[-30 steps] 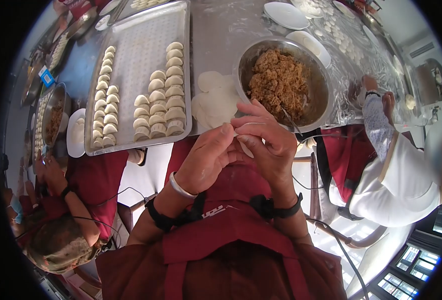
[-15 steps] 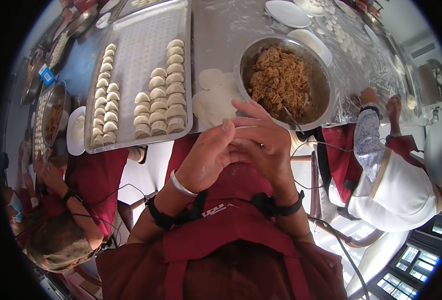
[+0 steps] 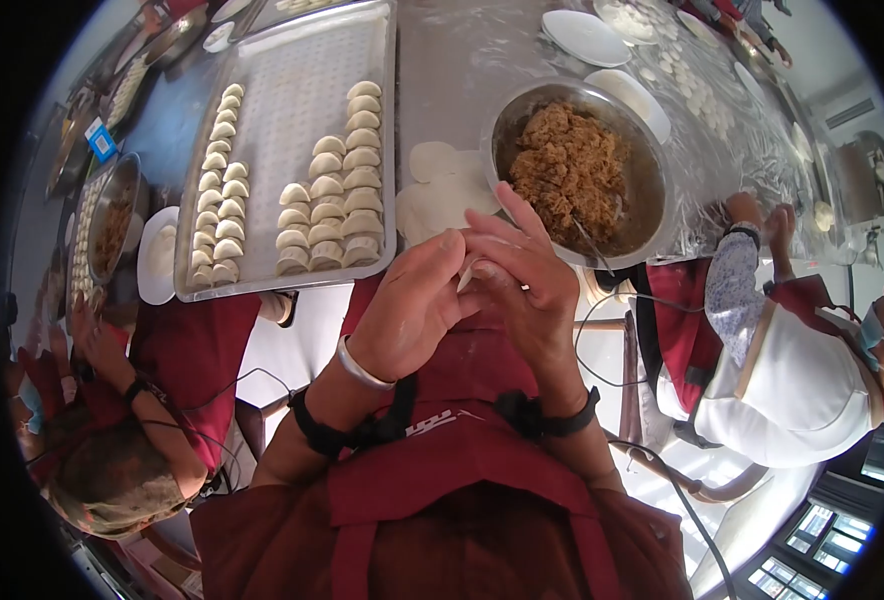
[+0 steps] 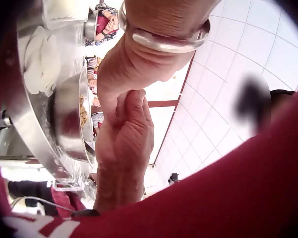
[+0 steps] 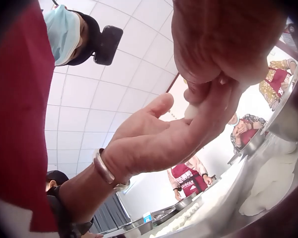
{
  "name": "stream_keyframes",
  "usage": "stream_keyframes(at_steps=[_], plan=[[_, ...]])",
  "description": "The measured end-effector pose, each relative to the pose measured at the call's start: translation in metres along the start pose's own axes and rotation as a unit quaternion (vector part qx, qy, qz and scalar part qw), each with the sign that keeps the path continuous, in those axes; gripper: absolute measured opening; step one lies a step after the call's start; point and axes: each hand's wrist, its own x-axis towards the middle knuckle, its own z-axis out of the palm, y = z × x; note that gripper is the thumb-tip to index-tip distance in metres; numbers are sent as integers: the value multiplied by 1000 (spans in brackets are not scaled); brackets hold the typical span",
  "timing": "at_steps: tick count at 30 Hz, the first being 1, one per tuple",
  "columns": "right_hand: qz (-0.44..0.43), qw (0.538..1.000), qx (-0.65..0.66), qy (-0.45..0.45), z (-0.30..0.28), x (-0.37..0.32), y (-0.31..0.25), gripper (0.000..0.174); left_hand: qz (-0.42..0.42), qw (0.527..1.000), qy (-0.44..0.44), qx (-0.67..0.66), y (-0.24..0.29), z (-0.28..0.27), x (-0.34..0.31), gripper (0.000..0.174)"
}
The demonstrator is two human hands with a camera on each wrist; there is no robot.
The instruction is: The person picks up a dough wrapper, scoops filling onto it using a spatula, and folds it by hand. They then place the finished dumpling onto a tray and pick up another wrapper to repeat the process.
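Note:
Both hands meet above the apron, near the table edge. Between them a small piece of white dough shows, mostly hidden by fingers; a bit of the dough is also seen in the right wrist view. The left hand, with a silver bangle, cups it from the left, thumb up. The right hand pinches it with thumb and bent fingers, other fingers extended. Beyond them lie flat round wrappers, beside a metal bowl of brown filling.
A metal tray with rows of folded dumplings is at the left. White plates stand at the back right, and a white dish left of the tray. People sit on both sides; a cable hangs at the right.
The table scene has shifted slightly right in view. The hands stay together; their fingers have shifted around the dough, which shows again after being mostly covered. The seated person at right has moved slightly.

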Motion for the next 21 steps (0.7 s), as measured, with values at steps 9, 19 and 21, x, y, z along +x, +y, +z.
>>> stream_keyframes(at_steps=[9, 19, 21], plan=[[-45, 979, -193, 53, 14, -4, -1, 35, 8, 999, 17, -50, 5, 1, 2, 46], [-28, 982, -182, 34, 6, -4, -13, 26, 9, 960, 92, 263, 61, -41, -4, 40], [-2, 987, -157, 44, -1, -8, -16, 23, 31, 925, 134, 354, 87, -66, -2, 38]])
